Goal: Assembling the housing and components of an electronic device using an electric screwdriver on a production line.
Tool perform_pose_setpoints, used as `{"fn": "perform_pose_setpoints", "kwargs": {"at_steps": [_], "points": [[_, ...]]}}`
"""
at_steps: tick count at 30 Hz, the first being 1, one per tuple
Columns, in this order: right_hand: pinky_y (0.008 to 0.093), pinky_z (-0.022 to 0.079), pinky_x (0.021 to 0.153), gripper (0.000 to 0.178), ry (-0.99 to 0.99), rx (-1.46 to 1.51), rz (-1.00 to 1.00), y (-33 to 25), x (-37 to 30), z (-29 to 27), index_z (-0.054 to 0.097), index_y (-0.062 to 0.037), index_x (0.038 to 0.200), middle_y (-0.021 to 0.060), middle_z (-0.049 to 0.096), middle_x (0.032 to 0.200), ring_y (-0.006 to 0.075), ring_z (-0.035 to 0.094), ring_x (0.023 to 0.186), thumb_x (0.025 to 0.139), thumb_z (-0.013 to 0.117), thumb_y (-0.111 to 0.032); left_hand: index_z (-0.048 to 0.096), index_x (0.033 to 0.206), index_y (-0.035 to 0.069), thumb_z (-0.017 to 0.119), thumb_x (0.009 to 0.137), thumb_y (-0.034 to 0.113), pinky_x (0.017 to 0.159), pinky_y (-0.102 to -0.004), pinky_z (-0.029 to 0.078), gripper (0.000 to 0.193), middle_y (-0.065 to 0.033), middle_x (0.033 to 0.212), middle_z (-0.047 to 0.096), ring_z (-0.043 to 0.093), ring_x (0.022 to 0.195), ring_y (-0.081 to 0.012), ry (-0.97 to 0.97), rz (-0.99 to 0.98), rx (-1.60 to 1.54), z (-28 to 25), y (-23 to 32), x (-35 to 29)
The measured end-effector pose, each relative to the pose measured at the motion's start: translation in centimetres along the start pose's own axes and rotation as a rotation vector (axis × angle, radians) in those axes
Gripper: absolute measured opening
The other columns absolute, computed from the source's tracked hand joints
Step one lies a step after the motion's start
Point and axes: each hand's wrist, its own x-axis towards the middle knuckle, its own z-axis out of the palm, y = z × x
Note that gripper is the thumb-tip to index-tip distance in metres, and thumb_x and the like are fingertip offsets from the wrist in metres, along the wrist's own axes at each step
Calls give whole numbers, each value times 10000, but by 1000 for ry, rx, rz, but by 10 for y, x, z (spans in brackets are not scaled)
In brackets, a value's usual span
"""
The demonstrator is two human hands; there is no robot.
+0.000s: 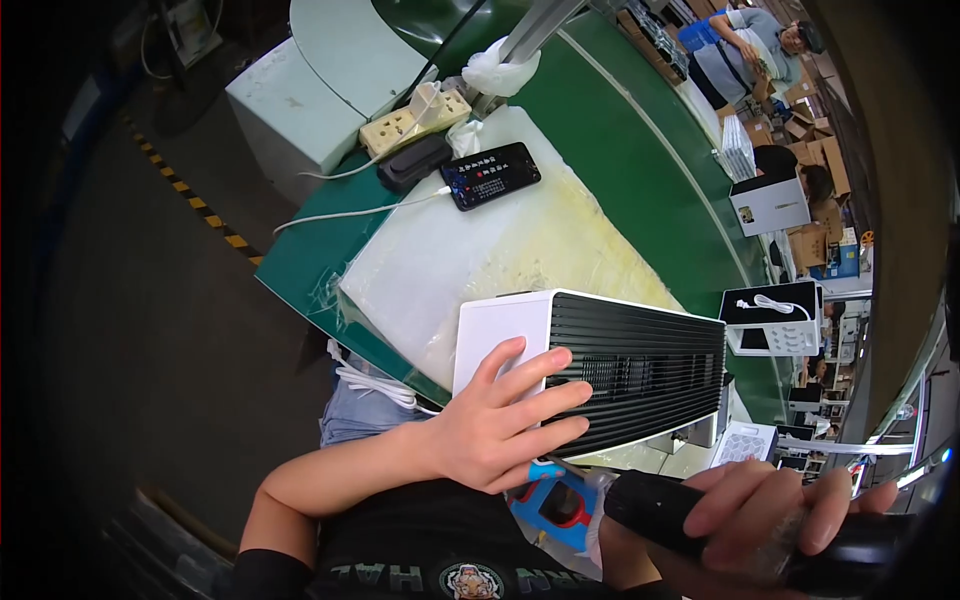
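A white appliance (503,345) with a black ribbed grille (640,375) lies on a pad in front of me. My left hand (505,420) rests against its edge, fingers spread over the white side and the grille; a blue wrap shows on its lowest digit. At the lower right, my right hand (765,510) is wrapped round a black cylindrical tool (650,512). The tool's far end, and what it may touch, cannot be made out. A blue plastic object with a red part (560,512) sits below the appliance, partly covered.
The whitish pad (420,260) lies on a green bench (640,160). A phone (490,176) on a cable and a power strip (415,122) sit at its far end. White cord (375,385) hangs at the near left. Similar appliances (770,320) stand along the right; a person (755,55) works farther off.
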Motion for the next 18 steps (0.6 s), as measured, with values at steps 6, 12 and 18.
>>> {"fn": "perform_pose_setpoints", "kwargs": {"at_steps": [6,12,18], "points": [[398,503,629,480,7,21,-29,1,2,2,314,-82,1388,157,507,1182,248,548,706,985,498,-267,605,1136,50,572,729,202,1024,-589,272,437,-146,1312,514,408,1293,-412,28,-17,-11,1,6,0],[267,408,430,703,335,-71,-150,7,-6,0,269,56,1350,66,453,1013,127,440,502,846,663,-235,605,1148,81,613,768,252,1036,-570,279,417,-151,1326,506,400,1304,-403,-34,-22,27,1,1,3],[252,429,378,677,578,-39,-19,-47,-84,-117,283,3,1365,110,454,1167,134,503,490,863,657,-255,454,1357,40,372,980,447,1101,-539,244,561,-267,1453,339,345,1347,-426,83,-47,-171,2,-26,-30]]}}
